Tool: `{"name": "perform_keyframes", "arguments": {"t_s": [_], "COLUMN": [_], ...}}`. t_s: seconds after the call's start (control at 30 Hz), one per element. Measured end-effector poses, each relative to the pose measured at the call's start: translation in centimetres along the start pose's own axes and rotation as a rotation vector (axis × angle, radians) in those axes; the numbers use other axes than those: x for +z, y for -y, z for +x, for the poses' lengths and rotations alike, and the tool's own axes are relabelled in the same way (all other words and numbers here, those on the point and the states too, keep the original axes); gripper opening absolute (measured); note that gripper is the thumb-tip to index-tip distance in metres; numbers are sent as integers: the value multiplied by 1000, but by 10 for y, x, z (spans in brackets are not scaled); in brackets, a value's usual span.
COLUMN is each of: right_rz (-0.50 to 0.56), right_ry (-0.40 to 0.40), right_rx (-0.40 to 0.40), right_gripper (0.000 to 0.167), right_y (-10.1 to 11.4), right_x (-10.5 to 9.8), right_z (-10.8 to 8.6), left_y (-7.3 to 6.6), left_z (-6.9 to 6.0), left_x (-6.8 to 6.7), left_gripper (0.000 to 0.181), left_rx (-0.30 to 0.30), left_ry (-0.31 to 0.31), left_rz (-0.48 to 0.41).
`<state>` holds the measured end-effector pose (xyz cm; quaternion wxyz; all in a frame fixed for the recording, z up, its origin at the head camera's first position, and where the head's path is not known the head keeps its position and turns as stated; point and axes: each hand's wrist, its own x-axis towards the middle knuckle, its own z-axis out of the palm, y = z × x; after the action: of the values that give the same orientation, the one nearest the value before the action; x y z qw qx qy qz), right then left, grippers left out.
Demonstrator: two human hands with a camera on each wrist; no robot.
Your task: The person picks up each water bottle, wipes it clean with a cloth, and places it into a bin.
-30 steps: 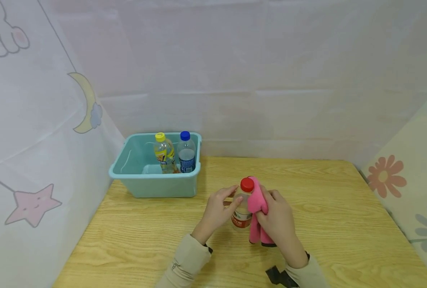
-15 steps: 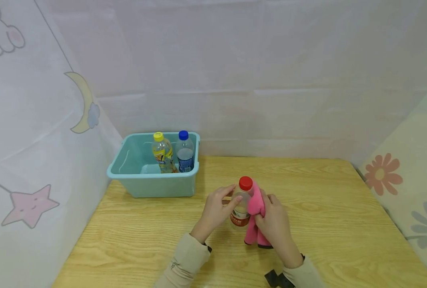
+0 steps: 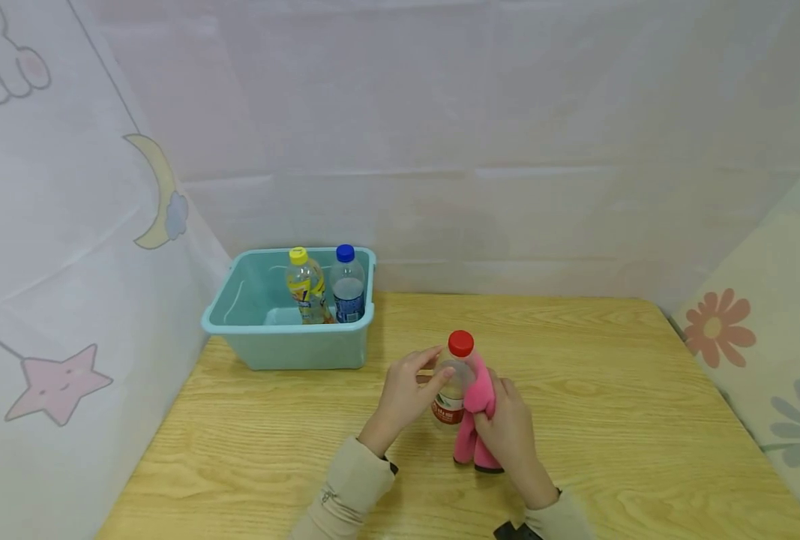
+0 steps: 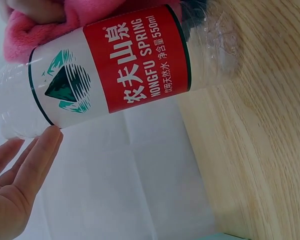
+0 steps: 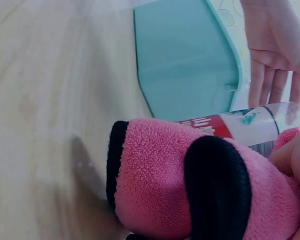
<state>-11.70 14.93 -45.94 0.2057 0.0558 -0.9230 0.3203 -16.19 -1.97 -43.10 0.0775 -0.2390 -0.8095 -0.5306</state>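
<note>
A clear plastic bottle point(image 3: 448, 409) with a red cap and a red-and-white label stands upright on the table. At its left side is my left hand point(image 3: 402, 390); the fairly straight fingers point(image 4: 37, 157) touch the bottle below the neck, and the thumb lies across its front. My right hand point(image 3: 507, 427) grips a bunched pink cloth point(image 3: 480, 394) with dark edging and holds it against the bottle's right side. Seen from the right wrist, folds of the cloth point(image 5: 155, 175) hide much of the bottle point(image 5: 245, 125).
A light blue plastic basin point(image 3: 298, 352) sits at the table's back left. Inside stand a yellow-capped bottle point(image 3: 307, 289) and a blue-capped bottle point(image 3: 349, 289). The wooden table point(image 3: 609, 390) meets a pale cloth backdrop point(image 3: 440, 187) along its back and sides.
My right hand has slid a little toward me and to the left with the pink cloth along the bottle. The left hand and the bottle have hardly moved.
</note>
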Motion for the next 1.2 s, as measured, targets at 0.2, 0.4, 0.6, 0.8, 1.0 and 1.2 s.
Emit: {"name": "perform_keyframes", "arguments": {"t_s": [0.2,0.4,0.6,0.8,1.0,1.2], "right_rz": [-14,-69,-144,-157,-155,-139], "right_ry": [38,102,159,198,157,47], "right_rx": [21,24,10,9,5,-51], "right_gripper": [57,56,54,56,56,56], "right_y": [-6,-11,-17,-20,-22,-20], "right_x": [6,10,14,13,4,-5], "right_z": [-3,-5,-6,-7,-6,-2], "left_y": [1,1,1,1,-3,-7], "left_z": [1,1,1,1,0,0], "left_x": [1,0,0,-1,0,2], "left_gripper": [43,43,43,43,42,41], "left_rx": [-4,-4,6,5,15,14], "left_ry": [-10,-19,-19,-23,-43,-98], "left_rz": [5,12,9,32,65,96]}}
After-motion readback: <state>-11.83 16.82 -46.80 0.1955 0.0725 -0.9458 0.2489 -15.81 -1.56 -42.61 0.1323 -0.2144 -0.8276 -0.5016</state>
